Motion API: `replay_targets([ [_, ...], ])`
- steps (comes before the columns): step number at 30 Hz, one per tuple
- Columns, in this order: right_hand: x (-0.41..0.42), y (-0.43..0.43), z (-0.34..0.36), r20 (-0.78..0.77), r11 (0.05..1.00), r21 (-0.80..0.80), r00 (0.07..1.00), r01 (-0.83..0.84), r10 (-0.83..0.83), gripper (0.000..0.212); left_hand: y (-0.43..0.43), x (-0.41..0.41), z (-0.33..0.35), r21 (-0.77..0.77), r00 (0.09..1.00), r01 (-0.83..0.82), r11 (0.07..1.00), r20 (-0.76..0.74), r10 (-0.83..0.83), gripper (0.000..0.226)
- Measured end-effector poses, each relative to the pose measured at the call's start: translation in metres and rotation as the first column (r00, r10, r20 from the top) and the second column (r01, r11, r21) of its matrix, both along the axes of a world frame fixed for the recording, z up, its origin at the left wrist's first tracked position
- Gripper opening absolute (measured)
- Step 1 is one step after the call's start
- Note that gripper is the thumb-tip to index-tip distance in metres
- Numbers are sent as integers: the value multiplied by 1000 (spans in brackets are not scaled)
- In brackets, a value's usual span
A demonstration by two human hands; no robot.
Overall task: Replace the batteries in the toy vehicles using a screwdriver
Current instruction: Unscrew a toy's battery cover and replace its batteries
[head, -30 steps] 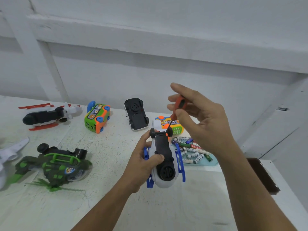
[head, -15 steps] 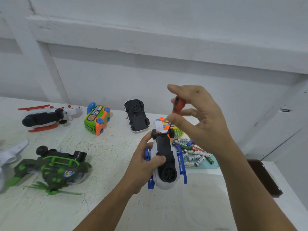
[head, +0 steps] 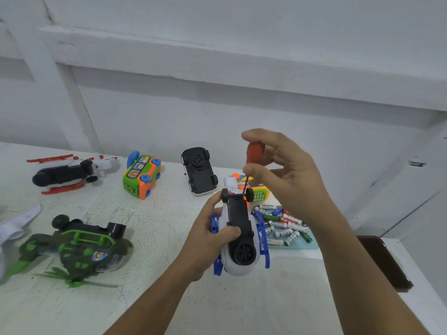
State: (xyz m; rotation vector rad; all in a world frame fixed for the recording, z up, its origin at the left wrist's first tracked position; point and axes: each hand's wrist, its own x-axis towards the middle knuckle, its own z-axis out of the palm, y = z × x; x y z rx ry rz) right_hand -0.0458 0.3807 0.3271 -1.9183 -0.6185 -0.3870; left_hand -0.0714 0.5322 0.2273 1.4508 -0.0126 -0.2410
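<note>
My left hand (head: 212,235) gripped the white-and-blue toy helicopter (head: 238,213) belly-up above the table (head: 157,226) while my right hand (head: 290,180), fingers pinching the red screwdriver (head: 254,152), had rolled it further, so its screw was probably loosening.

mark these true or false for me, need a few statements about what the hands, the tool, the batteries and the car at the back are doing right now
1. The left hand grips the white and blue toy with its black underside facing up. True.
2. The right hand pinches a screwdriver with a green handle. False: the handle is orange-red.
3. The batteries lie in a loose pile on a pale blue tray. True.
4. The white car at the back stands on its wheels. False: it lies upside down, with its black underside and wheels up.
</note>
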Motion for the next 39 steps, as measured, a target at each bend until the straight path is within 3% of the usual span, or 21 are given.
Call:
replay_targets([
  [8,-3,-1,-3,-24,999,-7,999,-32,32,57,1,0,2,-13,1000,6,1000,14,-6,63],
  [11,1,0,-4,1,999,-54,1000,0,0,70,0,2,4,0,1000,-3,1000,29,3,64],
  [17,7,-9,-13,-136,1000,-17,991,-14,12,82,1,3,2,-8,1000,-11,1000,20,11,62],
  [26,15,-10,-33,-274,923,359,961,140,-39,80,2,4,3,15,999,-18,1000,40,17,62],
  [30,10,-5,-40,-234,930,336,970,147,-69,77,3,4,0,20,999,-33,999,31,32,63],
  [36,1,3,-51,-49,962,253,994,107,-98,79,5,5,3,42,998,-48,998,47,46,65],
  [39,4,0,-40,-124,981,176,990,85,-64,79,6,4,0,95,999,-31,995,41,27,65],
])
